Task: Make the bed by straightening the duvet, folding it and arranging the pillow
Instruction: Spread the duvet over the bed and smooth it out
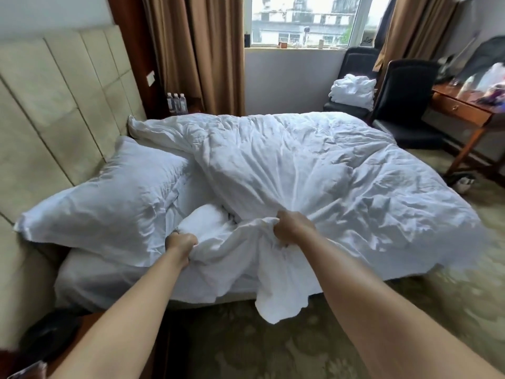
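Now both hands grasp the near edge of the duvet (314,170): left hand (181,245) at its corner, right hand (293,228) on bunched cloth. From both grips the duvet stretches toward 1 o'clock across the bed; the pillow (101,198) lies at 10 o'clock, nearer the left hand.

soft daylight from the window (306,20), wide-angle bending and blur at edges
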`<action>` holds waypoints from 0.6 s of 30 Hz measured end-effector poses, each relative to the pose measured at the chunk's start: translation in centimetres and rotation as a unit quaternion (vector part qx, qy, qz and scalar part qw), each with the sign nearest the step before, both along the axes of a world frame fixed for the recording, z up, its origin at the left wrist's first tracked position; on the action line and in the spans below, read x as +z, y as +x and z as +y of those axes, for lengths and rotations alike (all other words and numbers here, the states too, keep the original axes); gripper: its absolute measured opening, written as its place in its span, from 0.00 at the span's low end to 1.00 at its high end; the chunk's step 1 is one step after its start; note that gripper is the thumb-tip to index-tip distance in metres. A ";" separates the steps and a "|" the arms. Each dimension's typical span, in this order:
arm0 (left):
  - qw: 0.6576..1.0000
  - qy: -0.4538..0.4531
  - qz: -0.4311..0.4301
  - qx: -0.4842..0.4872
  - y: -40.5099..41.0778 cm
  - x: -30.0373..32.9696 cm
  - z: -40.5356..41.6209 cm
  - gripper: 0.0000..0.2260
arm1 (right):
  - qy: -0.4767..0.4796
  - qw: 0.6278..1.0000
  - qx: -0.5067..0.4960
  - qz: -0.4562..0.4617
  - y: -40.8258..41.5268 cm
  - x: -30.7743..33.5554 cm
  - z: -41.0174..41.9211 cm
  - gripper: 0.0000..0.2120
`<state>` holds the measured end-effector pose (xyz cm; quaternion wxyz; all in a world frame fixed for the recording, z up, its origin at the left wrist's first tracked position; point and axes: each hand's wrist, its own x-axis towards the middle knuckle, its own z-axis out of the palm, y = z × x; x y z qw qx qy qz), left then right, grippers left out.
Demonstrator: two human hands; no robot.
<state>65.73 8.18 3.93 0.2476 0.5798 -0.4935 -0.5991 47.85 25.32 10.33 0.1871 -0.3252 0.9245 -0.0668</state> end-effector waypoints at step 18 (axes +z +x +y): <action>0.988 0.015 0.135 -0.075 1.9 3.7 4.7 0.05 | -0.179 0.978 0.087 -0.062 14.2 -6.9 -4.0 0.32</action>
